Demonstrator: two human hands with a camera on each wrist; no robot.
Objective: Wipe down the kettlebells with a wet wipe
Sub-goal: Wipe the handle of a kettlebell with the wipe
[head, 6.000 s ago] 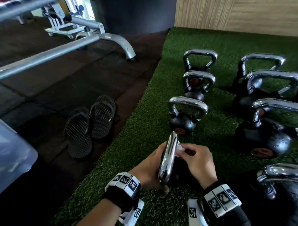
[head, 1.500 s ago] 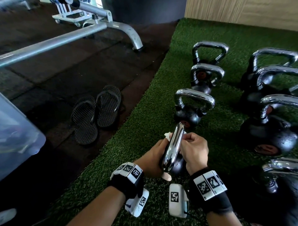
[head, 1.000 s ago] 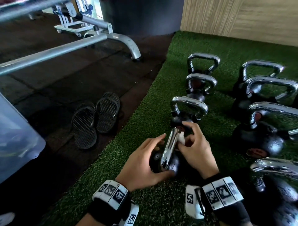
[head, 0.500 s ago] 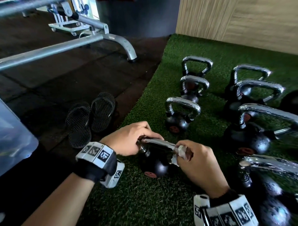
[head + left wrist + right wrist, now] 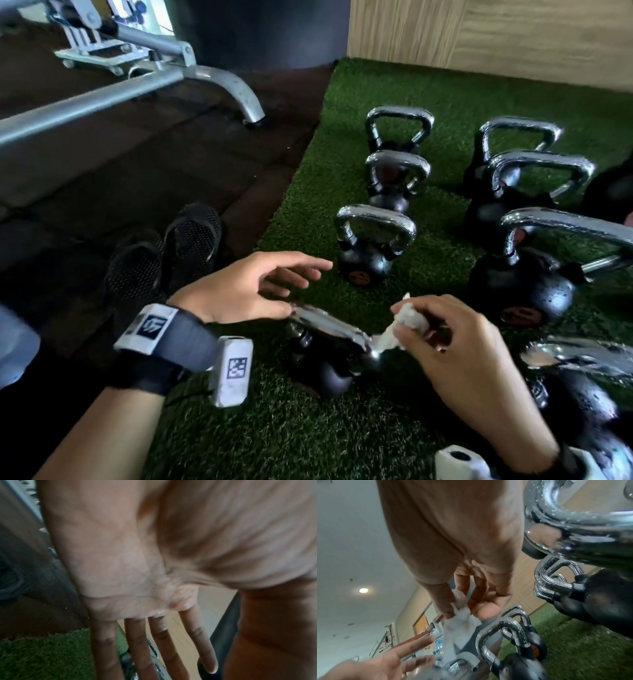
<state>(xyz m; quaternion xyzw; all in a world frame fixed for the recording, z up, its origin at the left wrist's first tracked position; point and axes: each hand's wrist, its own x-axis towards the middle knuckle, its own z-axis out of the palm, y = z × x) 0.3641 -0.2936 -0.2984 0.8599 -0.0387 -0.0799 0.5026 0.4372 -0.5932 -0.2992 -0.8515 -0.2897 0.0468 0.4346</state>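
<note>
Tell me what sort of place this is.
Most likely a gym: rows of chrome-handled kettlebells on green artificial turf, dark rubber flooring, and a steel exercise machine frame.

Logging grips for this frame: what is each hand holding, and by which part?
The right hand pinches the crumpled wet wipe by its upper end, between thumb and fingers. The left hand holds nothing; its fingers are spread.
</note>
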